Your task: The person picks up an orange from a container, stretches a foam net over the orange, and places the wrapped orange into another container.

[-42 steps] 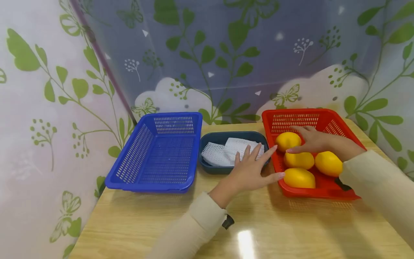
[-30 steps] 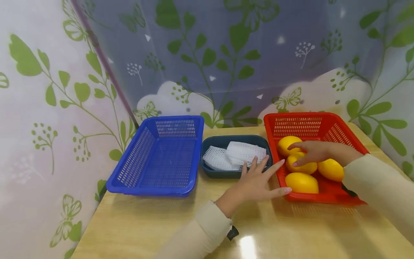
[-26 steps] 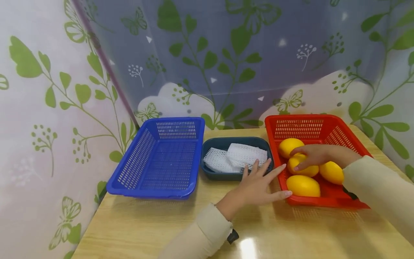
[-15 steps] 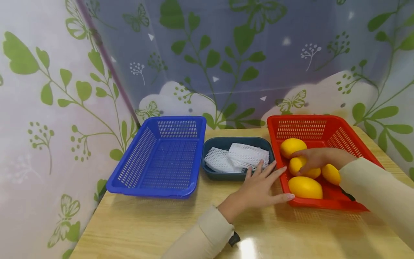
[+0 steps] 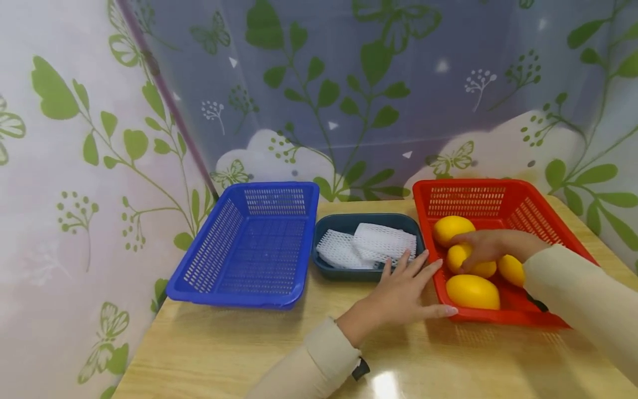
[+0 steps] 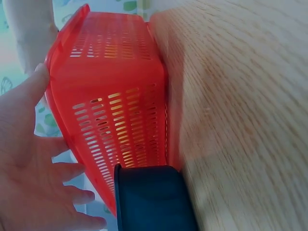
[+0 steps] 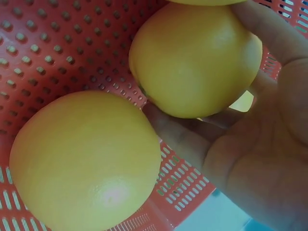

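Note:
My right hand (image 5: 483,246) reaches into the red basket (image 5: 466,200) and grips a smooth, oval yellow fruit (image 5: 457,256). In the right wrist view, my fingers and thumb curve round that fruit (image 7: 192,62). Close about it in the basket lie more of the same kind: one behind (image 5: 452,228), one in front (image 5: 472,292), and one to the right (image 5: 510,270), partly covered by my sleeve. My left hand (image 5: 401,293) is spread, its thumb at the red basket's near rim and its fingers over the front right corner of the dark green tray (image 5: 344,275).
Two white foam nets (image 5: 385,241) lie in the dark green tray between the baskets. To the left stands a blue basket (image 5: 259,252) with slotted walls. A patterned curtain (image 5: 309,105) hangs behind the wooden table (image 5: 224,349).
My right hand has come down from above the fruit and closed round the middle one. My left hand has moved slightly nearer me, staying spread beside the red basket.

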`<state>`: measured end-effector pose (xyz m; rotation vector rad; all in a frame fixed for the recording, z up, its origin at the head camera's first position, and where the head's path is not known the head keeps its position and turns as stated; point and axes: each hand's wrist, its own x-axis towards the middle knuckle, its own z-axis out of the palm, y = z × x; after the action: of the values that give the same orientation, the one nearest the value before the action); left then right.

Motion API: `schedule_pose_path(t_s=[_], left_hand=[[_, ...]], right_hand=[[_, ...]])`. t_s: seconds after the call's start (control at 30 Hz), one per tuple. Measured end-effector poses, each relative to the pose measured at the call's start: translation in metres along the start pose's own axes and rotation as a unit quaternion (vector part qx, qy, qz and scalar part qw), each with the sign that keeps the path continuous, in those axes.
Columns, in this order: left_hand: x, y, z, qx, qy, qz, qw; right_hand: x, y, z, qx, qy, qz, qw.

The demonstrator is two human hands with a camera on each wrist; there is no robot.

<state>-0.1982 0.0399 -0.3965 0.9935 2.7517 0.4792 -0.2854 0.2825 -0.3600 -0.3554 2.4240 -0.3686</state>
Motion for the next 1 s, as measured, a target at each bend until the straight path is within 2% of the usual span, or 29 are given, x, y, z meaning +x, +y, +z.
schedule_pose_path(t_s=[0.17, 0.5, 0.7, 0.87, 1.0], left_hand=[[-0.001, 0.003, 0.001, 0.002, -0.003, -0.001, 1.0], [-0.003, 0.005, 0.001, 0.009, 0.01, -0.008, 0.9999], [-0.001, 0.003, 0.001, 0.004, 0.013, -0.005, 0.9999], [-0.002, 0.004, 0.001, 0.005, 0.01, -0.005, 0.9999], [-0.004, 0.002, 0.002, -0.005, 0.012, -0.008, 0.9999]], right_hand=[[-0.002, 0.0, 0.002, -0.007, 0.007, 0.003, 1.0], [-0.006, 0.001, -0.006, -0.039, 0.034, -0.033, 0.998], [-0.019, 0.002, -0.018, -0.019, 0.093, -0.073, 0.993], [-0.033, 0.001, -0.023, 0.011, 0.149, -0.108, 0.983], [-0.041, -0.001, -0.026, 0.026, 0.18, -0.131, 0.975]])
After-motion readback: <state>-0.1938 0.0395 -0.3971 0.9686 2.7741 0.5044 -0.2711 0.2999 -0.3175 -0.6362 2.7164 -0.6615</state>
